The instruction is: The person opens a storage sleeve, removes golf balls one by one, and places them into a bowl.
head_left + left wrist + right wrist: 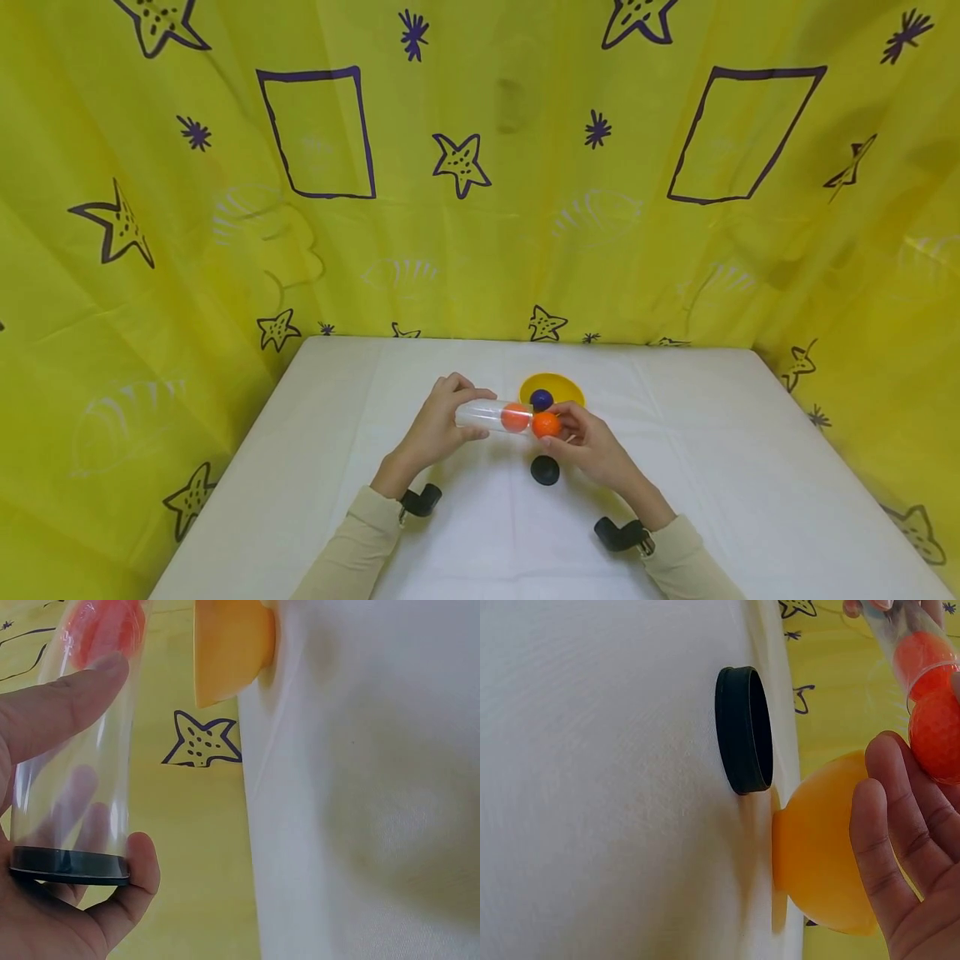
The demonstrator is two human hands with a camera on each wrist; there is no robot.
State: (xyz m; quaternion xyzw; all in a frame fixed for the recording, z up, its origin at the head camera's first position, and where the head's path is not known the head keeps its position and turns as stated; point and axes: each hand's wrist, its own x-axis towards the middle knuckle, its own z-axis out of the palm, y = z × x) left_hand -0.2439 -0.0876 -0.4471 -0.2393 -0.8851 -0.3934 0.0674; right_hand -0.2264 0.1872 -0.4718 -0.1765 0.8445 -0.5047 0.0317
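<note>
My left hand (438, 421) grips a clear plastic tube (478, 414) lying nearly level over the table. A black cap (69, 865) closes the tube's near end, as the left wrist view shows. One orange ball (515, 417) is inside, close to the uncapped end. With thumb and fingers, my right hand (596, 446) pinches a second orange ball (546, 426), dimpled like a golf ball, right at the tube's mouth. Behind the hands stands a yellow bowl (573, 390) with a dark purple ball (542, 400) in it.
A loose black cap (742, 731) lies on the white-covered table (480, 533), just below the right hand in the head view. Yellow curtains (517, 250) with star drawings surround the table at the back and sides. Black wrist mounts (618, 534) sit on both wrists.
</note>
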